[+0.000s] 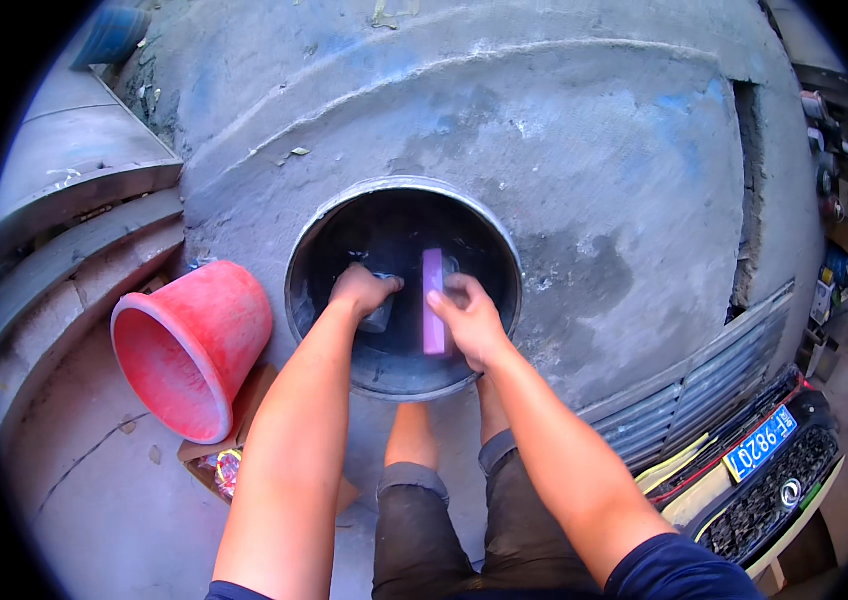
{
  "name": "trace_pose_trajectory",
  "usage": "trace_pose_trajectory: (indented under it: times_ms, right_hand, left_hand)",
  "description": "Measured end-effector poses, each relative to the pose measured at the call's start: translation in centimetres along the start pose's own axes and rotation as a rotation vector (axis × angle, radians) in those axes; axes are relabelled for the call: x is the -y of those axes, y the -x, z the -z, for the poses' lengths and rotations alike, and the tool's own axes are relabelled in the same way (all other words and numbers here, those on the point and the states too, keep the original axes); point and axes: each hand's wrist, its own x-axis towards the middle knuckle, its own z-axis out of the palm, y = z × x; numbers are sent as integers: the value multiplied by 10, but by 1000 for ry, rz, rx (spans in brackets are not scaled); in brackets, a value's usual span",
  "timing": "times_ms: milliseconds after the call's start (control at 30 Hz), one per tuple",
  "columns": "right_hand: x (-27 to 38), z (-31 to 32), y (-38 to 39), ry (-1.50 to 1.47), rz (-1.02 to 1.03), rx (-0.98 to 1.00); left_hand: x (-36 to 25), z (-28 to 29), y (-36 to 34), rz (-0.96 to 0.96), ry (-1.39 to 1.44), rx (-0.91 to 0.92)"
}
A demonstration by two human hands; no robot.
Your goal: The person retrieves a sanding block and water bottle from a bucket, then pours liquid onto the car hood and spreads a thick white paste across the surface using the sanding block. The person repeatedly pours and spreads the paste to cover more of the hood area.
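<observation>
Both hands are inside a round, dark tub (406, 184) that appears to hold dark water. My right hand (471, 322) grips a long pinkish-purple rectangular bar (433, 300), thumb across its face and fingers behind its right side. The bar stands out lengthwise, away from me. To its left, my left hand (364, 290) is closed on a small greyish, shiny piece (377, 318), partly hidden by the fingers; its kind is unclear. A gap separates the piece from the bar.
A red plastic bucket (234, 315) lies tipped at the left, beside a cardboard box (206, 470) with colourful contents. Concrete steps (94, 275) rise farther left. At the lower right are a metal grille (694, 395) and a black bumper-like part (779, 490) with a blue plate.
</observation>
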Motion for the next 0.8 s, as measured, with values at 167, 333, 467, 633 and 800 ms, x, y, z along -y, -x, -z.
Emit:
trace_pose_trajectory:
  times_ms: [167,333,467,633,800]
  right_hand:
    - [25,30,49,-134,23,48]
    - [49,56,81,-251,-5,145]
    - [81,57,92,-269,36,292]
    - [113,63,98,-315,-19,368]
    - [127,61,106,-301,-44,468]
  left_hand:
    - [9,-21,29,-105,653,64]
    - [10,-26,83,-405,552,-168]
    - [18,-30,104,-504,415,-282]
    - [14,-32,110,-763,200,-418]
    - [11,-33,109,-960,-11,-468]
